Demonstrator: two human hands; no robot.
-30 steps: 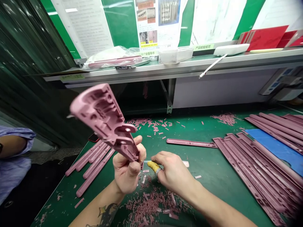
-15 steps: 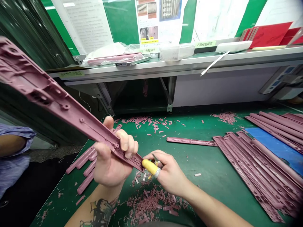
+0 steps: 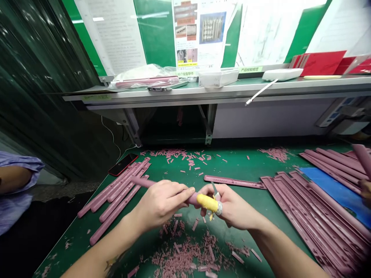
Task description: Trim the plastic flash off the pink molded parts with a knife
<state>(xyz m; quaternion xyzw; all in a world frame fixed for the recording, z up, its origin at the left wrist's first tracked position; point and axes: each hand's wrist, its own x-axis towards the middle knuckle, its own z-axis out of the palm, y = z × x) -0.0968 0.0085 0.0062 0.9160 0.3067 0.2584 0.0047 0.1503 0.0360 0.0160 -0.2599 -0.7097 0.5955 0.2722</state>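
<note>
The pink plastic bar has swung level, wrapped in your left hand; your right hand pinches a small blade.

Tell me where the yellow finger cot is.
In the head view, the yellow finger cot is on a finger of the right hand, mid-frame, beside a silver ring and against the pink plastic bar held in the left hand.

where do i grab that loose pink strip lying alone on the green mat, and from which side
Probably mid-length: the pink plastic strip lies flat and narrow on the green mat, its right end close to the stacked bars. Come from above on the near side, fingers pinching both long edges, away from that stack.
</note>
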